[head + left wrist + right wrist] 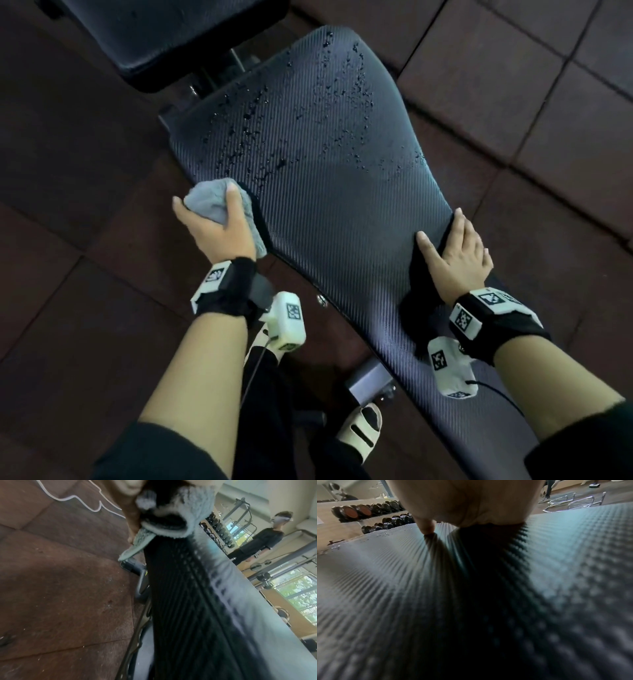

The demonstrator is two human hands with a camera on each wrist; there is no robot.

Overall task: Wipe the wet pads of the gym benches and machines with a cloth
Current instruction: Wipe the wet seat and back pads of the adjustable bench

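Observation:
A dark ribbed bench pad (335,192) runs from near me up the middle of the head view, with water droplets (253,137) scattered over its far half. My left hand (214,219) grips a bunched grey cloth (209,200) at the pad's left edge; the cloth (188,513) hangs over the pad's side (180,601) in the left wrist view. On the pad's right edge my right hand (455,253) lies flat, fingers straight. In the right wrist view its palm (467,503) presses the pad (402,588).
A second black pad (161,37) sits beyond the wet one, with the bench's metal frame (370,380) below. Brown rubber floor tiles (548,120) surround the bench. Dumbbell racks (368,512) and another person (260,538) stand farther off. My feet in pale sandals (359,428) are by the frame.

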